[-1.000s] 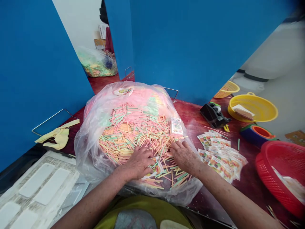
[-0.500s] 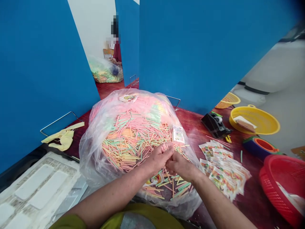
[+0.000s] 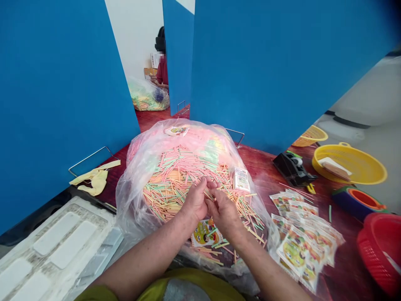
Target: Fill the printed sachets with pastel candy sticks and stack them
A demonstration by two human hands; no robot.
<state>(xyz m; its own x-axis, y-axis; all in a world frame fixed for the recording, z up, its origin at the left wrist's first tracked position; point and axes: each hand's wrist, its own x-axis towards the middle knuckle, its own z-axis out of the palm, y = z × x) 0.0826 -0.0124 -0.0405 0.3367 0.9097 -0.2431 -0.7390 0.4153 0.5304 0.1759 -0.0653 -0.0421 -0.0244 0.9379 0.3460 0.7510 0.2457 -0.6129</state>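
Note:
A large clear plastic bag (image 3: 128, 200), spread wide, holds a heap of thin pink, green, yellow and orange sticks (image 3: 169, 184). Over its near part my left hand (image 3: 196, 200) is curled, thumb up. My right hand (image 3: 224, 209) meets it from the right, its bent fingertips against the left fingers. Whatever lies between them is hidden. Just below the hands, a printed cartoon packet (image 3: 205, 234) rests on the sticks. A small white printed packet (image 3: 241, 179) lies at the heap's right side, and another packet (image 3: 177, 131) on top of the bag's far side.
Several printed packets (image 3: 303, 238) are fanned out on the dark red table (image 3: 257, 161). Right stand a black tape dispenser (image 3: 294, 169), a yellow basket (image 3: 369, 167), tape rolls (image 3: 360, 200) and a red basket (image 3: 376, 251). Left: a white tray (image 3: 62, 238), yellow gloves (image 3: 97, 179). Blue panels (image 3: 266, 75) rise behind; a person (image 3: 162, 69) sits beyond.
My hands have drawn back from a tight pinch, the right one turning so its fingers show more. The cartoon packet below is more exposed. The whole view has shifted slightly.

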